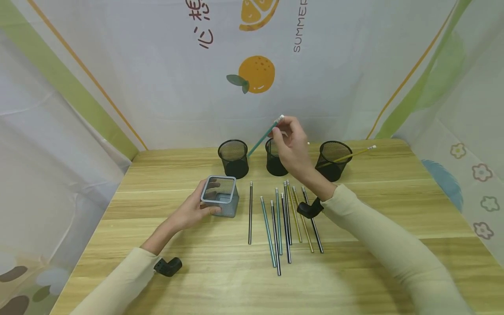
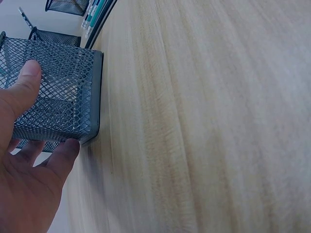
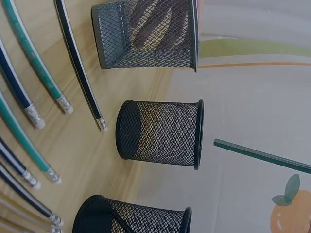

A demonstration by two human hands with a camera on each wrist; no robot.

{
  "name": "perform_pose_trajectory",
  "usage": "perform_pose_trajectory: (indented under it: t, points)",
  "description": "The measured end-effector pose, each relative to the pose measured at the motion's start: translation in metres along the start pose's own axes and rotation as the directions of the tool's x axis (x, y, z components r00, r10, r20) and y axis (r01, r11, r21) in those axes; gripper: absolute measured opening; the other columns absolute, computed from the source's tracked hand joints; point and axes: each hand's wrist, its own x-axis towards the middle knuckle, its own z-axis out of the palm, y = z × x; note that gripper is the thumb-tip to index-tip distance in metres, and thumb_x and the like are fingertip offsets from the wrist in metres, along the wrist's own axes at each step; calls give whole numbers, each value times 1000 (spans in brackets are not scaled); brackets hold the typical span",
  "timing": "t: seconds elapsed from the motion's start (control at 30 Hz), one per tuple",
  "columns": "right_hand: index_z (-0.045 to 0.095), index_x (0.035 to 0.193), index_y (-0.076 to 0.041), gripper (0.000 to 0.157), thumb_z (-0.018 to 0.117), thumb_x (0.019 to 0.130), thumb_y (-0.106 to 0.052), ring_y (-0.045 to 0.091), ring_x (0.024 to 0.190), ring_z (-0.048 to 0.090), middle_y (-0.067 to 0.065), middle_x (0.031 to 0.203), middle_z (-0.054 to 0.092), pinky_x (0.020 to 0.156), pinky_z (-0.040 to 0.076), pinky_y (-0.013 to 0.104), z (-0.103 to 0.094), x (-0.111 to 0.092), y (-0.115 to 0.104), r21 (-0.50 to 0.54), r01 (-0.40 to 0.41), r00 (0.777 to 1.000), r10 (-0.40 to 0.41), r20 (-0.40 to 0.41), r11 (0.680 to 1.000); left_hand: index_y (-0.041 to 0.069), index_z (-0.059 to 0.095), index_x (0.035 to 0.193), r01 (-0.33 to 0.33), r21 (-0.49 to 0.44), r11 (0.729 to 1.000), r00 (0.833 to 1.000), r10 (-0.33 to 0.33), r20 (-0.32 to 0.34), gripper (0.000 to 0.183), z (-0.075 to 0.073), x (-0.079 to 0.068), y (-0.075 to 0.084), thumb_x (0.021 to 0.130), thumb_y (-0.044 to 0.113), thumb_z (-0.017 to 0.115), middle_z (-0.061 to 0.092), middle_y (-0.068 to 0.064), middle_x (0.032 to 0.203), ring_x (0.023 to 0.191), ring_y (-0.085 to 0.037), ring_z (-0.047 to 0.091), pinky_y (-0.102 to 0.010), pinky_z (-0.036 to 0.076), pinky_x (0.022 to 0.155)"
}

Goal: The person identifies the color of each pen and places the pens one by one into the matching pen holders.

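Observation:
My right hand (image 1: 292,142) pinches a green pencil (image 1: 260,141) near its white eraser end, up by the back of the table. The pencil slants down to the left, its lower tip between the left round black mesh cup (image 1: 235,165) and the middle one (image 1: 275,165), apart from the left cup in the right wrist view. My left hand (image 1: 191,211) grips a grey square mesh pen holder (image 1: 229,208), thumb along one side and fingers around another. No pencil shows inside that holder. The right wrist view leaves the right hand out.
Several dark, green and yellow pencils (image 1: 250,218) lie loose mid-table, erasers toward the back. A yellow pencil (image 1: 356,153) leans out of the right black cup (image 1: 330,170); a dark pencil (image 3: 120,221) stands in the middle cup. A printed cloth (image 1: 169,87) hangs behind the table.

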Motion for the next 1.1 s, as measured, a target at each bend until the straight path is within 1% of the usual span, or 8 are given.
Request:
perform_pose_trajectory:
  t: [0.2,0.43,0.57,0.67,0.7,0.9,0.93,1.1]
  points:
    - [46,114,16,13,47,104,8,28,99,58,29,110,49,90,55,46,10,4,5,0,26,999,-26,23,1000,1,23,155,2,14,1000,1000,-2,1,83,0,-1,1,89,-12,71,37,-31,149,129,-49,46,-58,46,102]
    - [47,114,12,11,47,104,8,35,100,58,22,109,50,89,56,47,20,6,13,-13,73,996,-72,58,997,2,23,155,19,-8,1000,1000,-19,3,84,0,-1,0,88,-12,72,36,-29,151,131,-47,44,-57,45,103]
    - [48,113,12,10,48,103,9,36,98,59,24,108,51,86,57,47,25,6,20,-44,88,994,-85,65,995,2,24,155,18,-12,1000,1000,-18,5,84,0,-1,2,88,-13,72,36,-29,151,131,-47,45,-56,46,103]
    - [49,112,13,10,48,102,10,35,96,59,25,107,51,84,58,43,28,5,26,-73,84,994,-79,73,994,2,23,155,13,-7,1000,1000,-13,8,84,0,-1,2,88,-13,72,36,-29,151,130,-48,46,-56,46,103]
    - [49,112,14,10,48,102,11,36,95,59,27,107,52,83,58,43,29,4,22,-87,75,995,-68,76,993,2,23,155,12,-6,1000,1000,-12,10,84,0,-1,3,88,-12,72,36,-29,151,130,-47,46,-57,46,103]
    - [49,113,17,14,51,99,14,43,99,61,31,108,52,85,57,48,32,0,28,-154,-6,994,22,105,988,2,23,155,5,1,1000,1000,-5,7,84,0,-1,2,88,-12,72,38,-30,149,130,-48,46,-57,46,102]
    - [50,114,16,15,53,100,12,42,100,62,30,109,53,87,57,47,31,-2,34,-164,-17,993,36,113,986,2,23,155,5,1,1000,1000,-5,6,85,0,-1,2,88,-12,72,38,-30,149,129,-48,46,-56,47,102]
    - [51,120,8,25,62,97,4,30,103,60,24,113,55,91,56,35,24,-11,31,-207,-109,975,145,167,972,1,22,155,6,-9,1000,1000,-6,4,85,0,-2,3,88,-13,72,38,-31,149,129,-49,46,-55,47,102]
